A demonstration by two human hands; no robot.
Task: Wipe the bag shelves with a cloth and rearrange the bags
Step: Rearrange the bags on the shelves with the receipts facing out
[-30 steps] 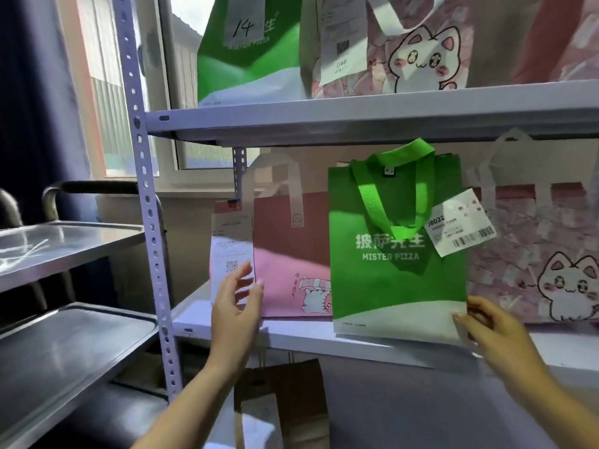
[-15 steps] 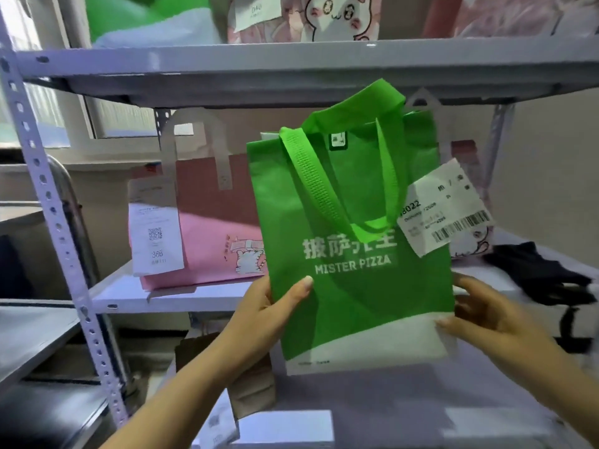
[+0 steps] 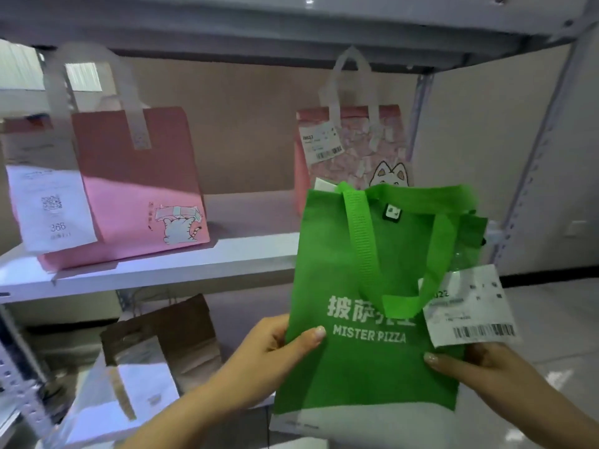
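I hold a green Mister Pizza bag [image 3: 372,364] upright in front of the shelf, off its surface. My left hand [image 3: 275,348] grips its left edge, thumb on the front. My right hand [image 3: 479,367] grips its right edge, under a white barcode tag [image 3: 470,309] hanging from the handle. On the white middle shelf [image 3: 162,270] stands a pink bag with a cat drawing [image 3: 136,196] at the left. A pink cat-face bag [image 3: 363,153] stands at the back right, partly hidden by the green bag. No cloth is in view.
A white receipt label [image 3: 52,205] hangs on the pink bag's left side. Brown paper bags [image 3: 168,345] sit on the lower shelf. The upper shelf's underside [image 3: 291,24] runs overhead. Perforated uprights [image 3: 534,176] frame the right side, with a wall and floor beyond.
The green bag has come off the shelf and lower toward me, held by both hands. My view has swung right and down, showing the cat-face bag behind it.
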